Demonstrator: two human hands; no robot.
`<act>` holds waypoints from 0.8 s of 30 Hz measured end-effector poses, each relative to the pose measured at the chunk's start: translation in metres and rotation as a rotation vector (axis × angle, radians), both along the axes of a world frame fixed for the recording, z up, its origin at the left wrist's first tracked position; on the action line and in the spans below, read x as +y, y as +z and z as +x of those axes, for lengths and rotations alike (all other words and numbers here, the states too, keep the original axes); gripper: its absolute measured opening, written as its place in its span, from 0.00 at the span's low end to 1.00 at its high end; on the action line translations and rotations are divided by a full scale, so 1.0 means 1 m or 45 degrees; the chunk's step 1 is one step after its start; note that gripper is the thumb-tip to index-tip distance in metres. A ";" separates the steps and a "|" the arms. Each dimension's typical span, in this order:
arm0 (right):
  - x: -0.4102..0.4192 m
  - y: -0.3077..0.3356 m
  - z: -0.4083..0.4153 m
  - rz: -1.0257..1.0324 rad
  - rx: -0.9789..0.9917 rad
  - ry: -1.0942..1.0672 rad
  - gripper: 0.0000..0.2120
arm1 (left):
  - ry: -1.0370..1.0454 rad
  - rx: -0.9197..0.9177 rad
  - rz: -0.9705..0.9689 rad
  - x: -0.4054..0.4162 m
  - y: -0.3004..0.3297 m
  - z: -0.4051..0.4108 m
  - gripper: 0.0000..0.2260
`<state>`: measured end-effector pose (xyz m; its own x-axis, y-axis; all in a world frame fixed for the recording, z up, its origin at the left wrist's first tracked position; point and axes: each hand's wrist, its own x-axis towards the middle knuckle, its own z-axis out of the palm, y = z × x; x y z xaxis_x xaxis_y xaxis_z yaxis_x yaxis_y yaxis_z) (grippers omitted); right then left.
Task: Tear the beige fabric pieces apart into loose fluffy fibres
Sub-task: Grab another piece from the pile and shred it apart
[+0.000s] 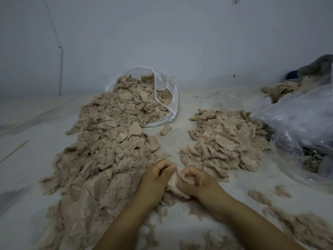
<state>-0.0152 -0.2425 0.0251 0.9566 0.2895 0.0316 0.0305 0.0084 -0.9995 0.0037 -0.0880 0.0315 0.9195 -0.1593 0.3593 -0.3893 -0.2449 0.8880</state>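
Low in the middle of the head view, my left hand point(156, 175) and my right hand point(196, 179) both grip one small beige fabric piece point(175, 184), fingers curled round its top edge close together. A long heap of beige fabric pieces and fluff point(108, 150) stretches along the left of my hands, from the near edge to the back. To the right lies a smaller pile of flatter beige pieces point(225, 139). Loose fluffy fibres point(297, 230) are scattered at the lower right and under my forearms.
An open clear plastic bag point(167, 94) spills beige pieces at the back centre. A crumpled clear plastic bag point(302, 127) lies at the right, with more beige material and a grey cloth point(319, 67) behind it. The pale floor point(27, 159) meets a wall at the back.
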 end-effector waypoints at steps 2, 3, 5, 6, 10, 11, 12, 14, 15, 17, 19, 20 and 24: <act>0.001 0.001 -0.003 -0.118 -0.069 0.019 0.12 | -0.054 0.016 0.056 -0.001 -0.001 -0.001 0.08; 0.001 0.003 -0.003 -0.159 -0.114 -0.006 0.15 | -0.098 0.023 0.063 -0.001 -0.001 -0.002 0.08; 0.002 0.005 -0.002 -0.159 -0.172 -0.070 0.13 | -0.116 0.027 0.030 -0.004 0.000 -0.004 0.08; 0.002 0.005 -0.002 -0.121 -0.161 -0.102 0.11 | -0.063 0.021 -0.001 -0.004 0.001 -0.005 0.08; 0.000 0.006 -0.001 0.071 -0.060 -0.220 0.07 | 0.178 0.036 -0.202 0.003 0.003 0.000 0.08; -0.001 0.005 -0.001 0.138 -0.039 -0.226 0.07 | 0.161 0.038 -0.195 0.005 0.004 0.001 0.07; -0.001 0.004 0.000 0.192 -0.018 -0.218 0.08 | 0.116 0.043 -0.138 0.006 0.004 0.000 0.07; -0.001 0.004 -0.002 0.227 -0.003 -0.211 0.11 | 0.006 0.039 -0.020 0.003 0.003 -0.003 0.05; -0.001 0.003 0.000 0.221 -0.011 -0.253 0.11 | 0.006 -0.005 0.007 0.002 0.003 -0.004 0.07; -0.006 0.004 0.009 0.150 -0.070 -0.483 0.09 | 0.138 -0.092 0.000 0.005 0.006 -0.001 0.12; -0.017 0.004 0.019 -0.089 -0.188 -0.751 0.11 | 0.231 -0.145 -0.014 0.014 0.010 0.001 0.12; -0.021 0.004 0.020 -0.312 -0.279 -0.830 0.16 | 0.243 -0.176 -0.004 0.018 0.012 0.002 0.13; -0.009 -0.003 0.011 -0.645 -0.616 -0.581 0.13 | 0.192 -0.381 0.181 0.029 0.012 0.005 0.20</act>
<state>-0.0041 -0.2518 0.0224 0.8978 -0.0337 0.4392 0.3483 -0.5560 -0.7547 0.0083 -0.0586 0.0437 0.7941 -0.0978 0.5998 -0.5768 -0.4324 0.6931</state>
